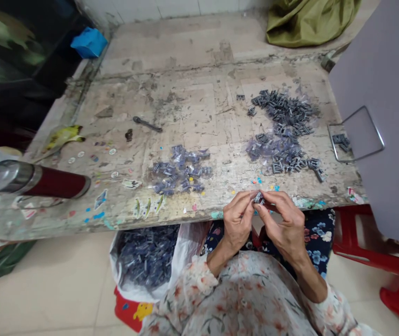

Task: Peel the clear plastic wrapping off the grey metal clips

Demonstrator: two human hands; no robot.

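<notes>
Just over the front edge of the worn table, my left hand (pixel 237 218) and my right hand (pixel 284 223) meet around a small grey plastic part (pixel 258 198). Fingertips of both hands pinch it, and they cover much of it. Beyond my right hand lies a heap of similar grey parts (pixel 285 109), with more grey parts mixed with clear bluish pieces (pixel 272 147) nearer me. A smaller scattered group of grey and clear bluish pieces (pixel 178 170) sits to the left of my hands.
Below the table edge at left, a white sack (pixel 182 247) holds many such pieces. A dark red thermos (pixel 56 179) lies at far left. A dark rod-like tool (pixel 147 124) rests mid-table. At right stand a grey panel with a wire handle (pixel 383 140) and a red stool (pixel 351 233).
</notes>
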